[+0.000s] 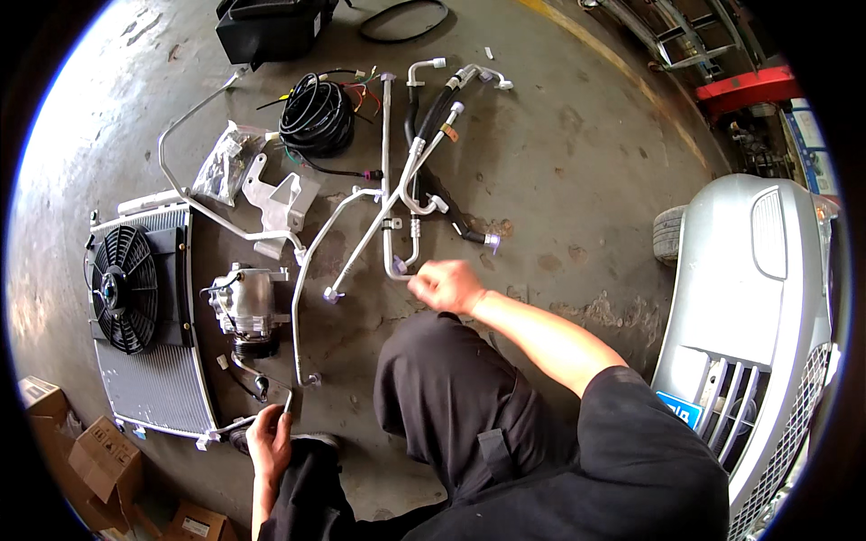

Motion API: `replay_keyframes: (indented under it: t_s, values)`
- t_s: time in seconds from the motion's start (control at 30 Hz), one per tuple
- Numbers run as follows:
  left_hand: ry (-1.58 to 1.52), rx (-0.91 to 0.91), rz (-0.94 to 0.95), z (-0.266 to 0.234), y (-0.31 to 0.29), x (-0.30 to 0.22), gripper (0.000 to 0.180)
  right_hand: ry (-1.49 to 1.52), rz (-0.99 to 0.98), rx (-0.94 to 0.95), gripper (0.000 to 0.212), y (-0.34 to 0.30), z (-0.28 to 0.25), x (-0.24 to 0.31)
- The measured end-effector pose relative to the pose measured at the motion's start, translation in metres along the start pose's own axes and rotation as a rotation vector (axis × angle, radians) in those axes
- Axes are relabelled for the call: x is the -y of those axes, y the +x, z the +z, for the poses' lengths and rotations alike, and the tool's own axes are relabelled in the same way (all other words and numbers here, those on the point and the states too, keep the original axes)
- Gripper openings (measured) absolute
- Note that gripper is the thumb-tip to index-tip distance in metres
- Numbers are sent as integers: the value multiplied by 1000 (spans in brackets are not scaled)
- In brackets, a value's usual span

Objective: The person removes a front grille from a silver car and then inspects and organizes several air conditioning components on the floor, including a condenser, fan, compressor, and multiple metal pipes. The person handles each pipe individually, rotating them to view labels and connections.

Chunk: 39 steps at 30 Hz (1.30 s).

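Note:
My right hand (448,287), slightly blurred, is closed with its fingers curled, beside the bent lower end of a silver metal pipe (388,243). Whether it grips that pipe end is hidden. At lower left, my left hand (269,442) pinches a thin metal tube (289,400) near the foot of the condenser (149,379). A black fan (125,288) is mounted on that condenser. Above the left hand stands a silver compressor (244,302) with a black pulley. A long curved pipe (299,307) lies between the compressor and several hoses and pipes (424,153).
A bracket (275,200), a bag of small parts (225,167), a coiled black wiring harness (316,117), a black box (266,32) and a belt (406,38) lie farther off. Cardboard boxes (104,460) are at lower left. A silver car bumper (722,279) borders the right.

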<state>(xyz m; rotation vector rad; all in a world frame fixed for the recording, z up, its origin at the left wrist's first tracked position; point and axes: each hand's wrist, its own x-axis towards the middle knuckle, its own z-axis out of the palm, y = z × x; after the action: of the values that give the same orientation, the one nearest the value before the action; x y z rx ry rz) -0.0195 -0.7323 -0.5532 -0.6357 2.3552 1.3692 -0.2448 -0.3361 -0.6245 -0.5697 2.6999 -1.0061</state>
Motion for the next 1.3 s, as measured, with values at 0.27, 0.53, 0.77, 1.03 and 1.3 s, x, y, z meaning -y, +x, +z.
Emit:
replay_keyframes:
  t_s: [0.27,0.53,0.77,1.03,1.3]
  values:
    - [-220,-67,-108,5,-14,18,15,-202,443,-212,47,50,-30,-83]
    - [-133,-107,-62,6,-12,18,15,-330,156,-456,36,52,-16,-65]
    - [-227,-84,-81,7,-6,27,18,-262,630,118,53,66,15,-19]
    - [-210,-113,-56,1,-12,22,17,708,827,57,26,51,-23,-36]
    - [-233,-273,-4,-94,-46,-3,13,179,620,-271,22,-2,-121,-15]
